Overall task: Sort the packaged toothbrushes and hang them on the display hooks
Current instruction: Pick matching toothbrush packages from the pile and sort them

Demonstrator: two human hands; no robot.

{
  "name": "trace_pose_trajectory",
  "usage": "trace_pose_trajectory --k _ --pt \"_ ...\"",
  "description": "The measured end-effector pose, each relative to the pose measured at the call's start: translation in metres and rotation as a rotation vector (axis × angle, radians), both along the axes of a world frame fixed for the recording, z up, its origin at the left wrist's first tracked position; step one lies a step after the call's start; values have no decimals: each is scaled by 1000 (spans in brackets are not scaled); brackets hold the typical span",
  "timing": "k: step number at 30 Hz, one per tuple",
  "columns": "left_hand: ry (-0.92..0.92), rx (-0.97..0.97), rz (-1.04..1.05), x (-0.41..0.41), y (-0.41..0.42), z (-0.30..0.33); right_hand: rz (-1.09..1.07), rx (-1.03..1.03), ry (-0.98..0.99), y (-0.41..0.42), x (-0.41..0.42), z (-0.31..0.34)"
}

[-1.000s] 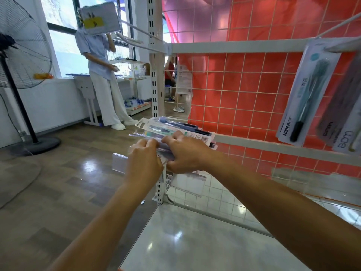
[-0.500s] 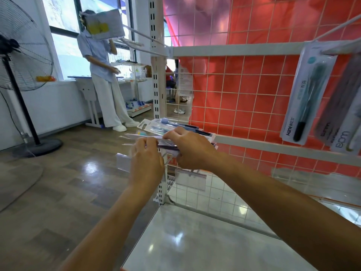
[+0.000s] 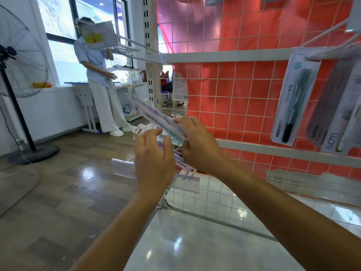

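My right hand (image 3: 197, 145) pinches one clear toothbrush pack (image 3: 156, 116) by its near end; the pack slants up to the left. Under it lies a stack of more toothbrush packs (image 3: 144, 130), partly hidden behind my left hand (image 3: 154, 163), whose fingers are straight and spread against the stack. Both hands are in front of the rack's white upright post. A Hane toothbrush pack (image 3: 295, 98) and other packs (image 3: 332, 114) hang from a display hook (image 3: 322, 34) at the right.
A red wire grid panel (image 3: 244, 98) backs the rack. Low hooks with clear label holders (image 3: 185, 182) stick out under my hands, above the glossy base shelf (image 3: 195, 241). A standing fan (image 3: 17, 55) and a person (image 3: 101, 81) are at the left.
My right hand has pulled one pack off the stack and tilted its far end upward. My left hand's fingers have straightened and spread. The view has shifted slightly.
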State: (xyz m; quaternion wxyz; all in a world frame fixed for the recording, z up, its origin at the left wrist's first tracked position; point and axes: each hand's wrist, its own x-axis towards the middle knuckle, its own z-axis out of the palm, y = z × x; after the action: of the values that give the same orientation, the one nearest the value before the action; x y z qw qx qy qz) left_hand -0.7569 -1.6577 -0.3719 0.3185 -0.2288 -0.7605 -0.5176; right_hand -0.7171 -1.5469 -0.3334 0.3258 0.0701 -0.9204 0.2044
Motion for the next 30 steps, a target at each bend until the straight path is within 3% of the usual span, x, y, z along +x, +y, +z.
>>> trace_pose_trajectory --k 3,5,15,22,30 --pt "-360 162 -348 12 16 17 -1 -90 78 8 7 -13" --pt "-450 251 -452 17 27 19 -23 -150 116 16 11 -21" --pt "-511 395 -703 51 70 14 -48 -193 172 45 63 -38" --pt "-583 378 -844 69 93 7 -92 -238 59 72 113 -43" --pt "-622 332 -964 90 112 -10 -148 -748 159 82 147 -37"
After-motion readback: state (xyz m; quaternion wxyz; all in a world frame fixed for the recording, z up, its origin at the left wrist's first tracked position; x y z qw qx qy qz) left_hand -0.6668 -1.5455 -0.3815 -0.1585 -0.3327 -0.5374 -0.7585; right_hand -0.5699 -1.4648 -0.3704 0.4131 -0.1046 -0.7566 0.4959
